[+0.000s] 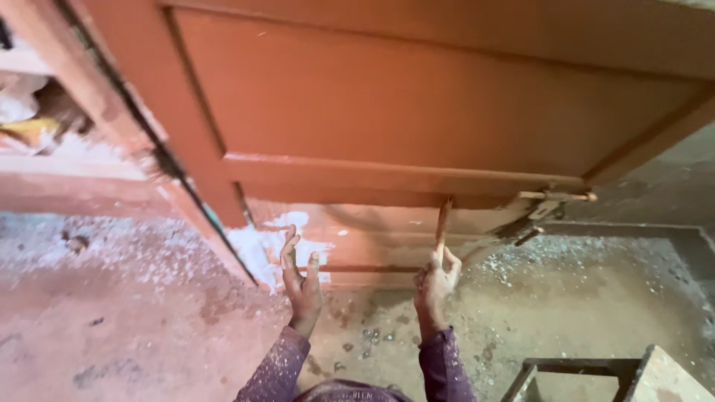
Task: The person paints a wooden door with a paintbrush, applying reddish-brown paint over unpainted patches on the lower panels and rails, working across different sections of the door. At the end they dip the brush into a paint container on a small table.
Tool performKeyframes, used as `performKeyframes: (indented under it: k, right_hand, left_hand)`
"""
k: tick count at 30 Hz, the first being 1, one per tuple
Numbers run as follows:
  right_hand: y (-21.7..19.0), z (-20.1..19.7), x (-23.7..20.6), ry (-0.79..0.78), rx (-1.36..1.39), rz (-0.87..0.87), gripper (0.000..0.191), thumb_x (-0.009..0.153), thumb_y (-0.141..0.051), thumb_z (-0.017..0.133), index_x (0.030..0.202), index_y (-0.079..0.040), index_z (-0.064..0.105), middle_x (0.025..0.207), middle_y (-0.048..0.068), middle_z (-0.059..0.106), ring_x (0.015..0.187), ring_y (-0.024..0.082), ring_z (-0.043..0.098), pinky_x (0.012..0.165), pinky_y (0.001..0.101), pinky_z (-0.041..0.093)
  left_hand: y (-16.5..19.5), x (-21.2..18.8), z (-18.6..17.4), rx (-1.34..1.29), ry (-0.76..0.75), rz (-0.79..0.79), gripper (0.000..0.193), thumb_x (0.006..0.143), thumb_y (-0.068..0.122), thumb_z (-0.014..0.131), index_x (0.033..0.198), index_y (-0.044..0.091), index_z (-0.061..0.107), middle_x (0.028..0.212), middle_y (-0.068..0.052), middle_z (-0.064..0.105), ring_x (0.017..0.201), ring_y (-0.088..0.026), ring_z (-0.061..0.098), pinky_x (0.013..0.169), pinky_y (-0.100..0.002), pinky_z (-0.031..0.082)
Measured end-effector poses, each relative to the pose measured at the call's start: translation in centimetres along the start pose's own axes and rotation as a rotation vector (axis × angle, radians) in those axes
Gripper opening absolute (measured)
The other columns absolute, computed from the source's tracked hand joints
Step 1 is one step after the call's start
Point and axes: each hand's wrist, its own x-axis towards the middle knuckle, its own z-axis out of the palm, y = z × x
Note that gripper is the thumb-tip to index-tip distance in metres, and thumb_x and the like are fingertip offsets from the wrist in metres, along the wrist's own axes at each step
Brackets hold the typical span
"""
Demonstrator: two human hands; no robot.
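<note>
An orange-brown wooden door (387,104) fills the upper view, its lower edge hanging above the floor. My right hand (436,279) grips a thin brown stick-like tool (442,223) and points it up at the door's bottom edge. What kind of tool it is I cannot tell. My left hand (300,279) is raised beside it with fingers apart, holding nothing, near the door frame's base. A metal latch (555,198) sticks out at the door's lower right corner.
The door frame (112,97) runs diagonally at the left, with white patches (268,246) at its base. The reddish floor (134,320) is dusty and speckled with debris. A dark metal frame (573,368) and a pale board corner (666,380) sit at the bottom right.
</note>
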Motion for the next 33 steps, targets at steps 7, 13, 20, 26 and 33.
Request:
performKeyframes:
  k: [7,13,20,26,33]
  right_hand:
    - [11.9,13.1,-9.7,-0.451,-0.043,0.123,0.029,0.101,-0.010,0.058,0.127,-0.019,0.055,0.075,-0.008,0.050,0.056,0.005,0.041,0.045,0.0221,0.033]
    - [13.2,16.5,-11.8,-0.247,-0.113,0.443,0.023,0.097,-0.020,0.066,0.116,-0.025,0.053,0.058,-0.007,0.040,0.044,0.008,0.033,0.036,0.0260,0.028]
    - [10.1,11.6,-8.8,0.000,0.033,0.077,0.028,0.102,-0.040,0.063,0.119,-0.022,0.050,0.066,-0.007,0.044,0.050,0.005,0.034,0.038,0.0213,0.026]
    - [13.7,17.0,-13.2,-0.397,-0.218,0.342,0.025,0.101,-0.019,0.061,0.125,-0.021,0.053,0.066,-0.001,0.049,0.047,0.007,0.038,0.038,0.0226,0.031]
    - [6.6,9.1,-6.2,-0.062,-0.016,0.046,0.029,0.098,-0.007,0.048,0.122,-0.021,0.053,0.076,-0.001,0.051,0.048,0.006,0.038,0.035,0.0210,0.031]
  left_hand:
    - [0.7,1.8,-6.0,0.044,0.066,0.046,0.043,0.099,0.003,0.056,0.140,-0.003,0.044,0.164,-0.022,0.037,0.154,-0.031,0.033,0.127,-0.042,0.022]
    - [0.5,3.0,-8.9,0.052,0.116,0.040,0.041,0.101,0.005,0.054,0.140,-0.003,0.046,0.162,-0.021,0.039,0.151,-0.029,0.037,0.126,-0.040,0.026]
    - [-0.5,3.4,-10.2,-0.023,0.133,0.012,0.041,0.101,0.005,0.055,0.140,-0.002,0.045,0.162,-0.021,0.038,0.151,-0.029,0.036,0.125,-0.040,0.025]
    - [-0.2,3.4,-9.2,-0.020,0.110,-0.027,0.040,0.101,0.006,0.054,0.139,-0.004,0.046,0.160,-0.021,0.040,0.149,-0.029,0.038,0.124,-0.040,0.027]
    - [0.4,3.8,-7.4,-0.041,0.085,0.026,0.036,0.103,0.005,0.053,0.136,-0.005,0.046,0.163,-0.022,0.038,0.153,-0.030,0.034,0.127,-0.041,0.022]
